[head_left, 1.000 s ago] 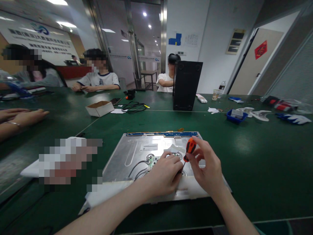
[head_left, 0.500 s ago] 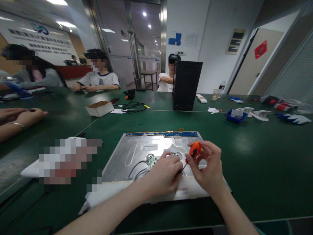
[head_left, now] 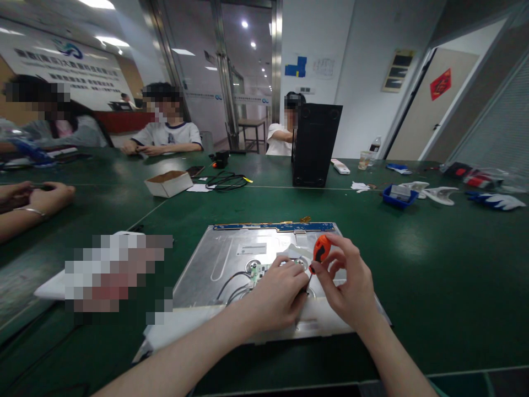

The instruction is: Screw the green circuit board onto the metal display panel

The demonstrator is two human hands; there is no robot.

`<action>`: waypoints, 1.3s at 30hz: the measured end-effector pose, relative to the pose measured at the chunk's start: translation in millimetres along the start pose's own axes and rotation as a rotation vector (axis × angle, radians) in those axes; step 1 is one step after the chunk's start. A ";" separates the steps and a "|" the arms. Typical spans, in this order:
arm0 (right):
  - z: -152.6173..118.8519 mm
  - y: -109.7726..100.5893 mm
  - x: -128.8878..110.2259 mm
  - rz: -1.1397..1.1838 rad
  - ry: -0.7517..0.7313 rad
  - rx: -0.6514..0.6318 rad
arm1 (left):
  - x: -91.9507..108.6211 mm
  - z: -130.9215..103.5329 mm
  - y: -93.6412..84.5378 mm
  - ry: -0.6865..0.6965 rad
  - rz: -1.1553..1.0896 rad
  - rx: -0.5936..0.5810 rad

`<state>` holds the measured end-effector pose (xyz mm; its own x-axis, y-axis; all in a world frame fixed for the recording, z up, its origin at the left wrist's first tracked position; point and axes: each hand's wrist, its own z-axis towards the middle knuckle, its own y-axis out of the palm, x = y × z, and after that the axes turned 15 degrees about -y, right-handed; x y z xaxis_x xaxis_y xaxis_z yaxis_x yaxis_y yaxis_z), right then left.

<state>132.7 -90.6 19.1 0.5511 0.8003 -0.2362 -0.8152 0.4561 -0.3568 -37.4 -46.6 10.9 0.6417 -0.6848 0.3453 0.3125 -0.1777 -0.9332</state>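
A silver metal panel [head_left: 231, 248] lies flat on the green table, with a blue strip [head_left: 273, 226] along its far edge. Over the panel's middle, my left hand [head_left: 283, 286] has its fingers bent down beside a green circuit board [head_left: 259, 271] with black cables; what its fingertips hold, if anything, is hidden. My right hand [head_left: 345, 275] pinches an orange and black screwdriver [head_left: 321, 249] by its handle. The shaft slants down toward my left fingertips, and its tip is hidden there.
An open cardboard box [head_left: 168, 183] and a black cable [head_left: 226, 181] lie beyond the panel. Farther back stands a black computer case [head_left: 316, 144]. A blue tray [head_left: 399, 196] is at the right. Several people sit around the table; another person's hands [head_left: 45, 199] are at the left.
The screwdriver handle has moved left and stands more upright, and my right fingers have shifted left with it. My left hand has stayed in place.
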 end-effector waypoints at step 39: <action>5.5 -5.0 -3.4 -0.049 -0.029 0.012 | 1.9 -2.0 -0.8 0.005 0.006 0.026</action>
<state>134.0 -93.5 26.6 0.5850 0.7880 -0.1920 -0.7897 0.4994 -0.3563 -37.9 -49.2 12.1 0.6406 -0.6891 0.3389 0.3268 -0.1548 -0.9323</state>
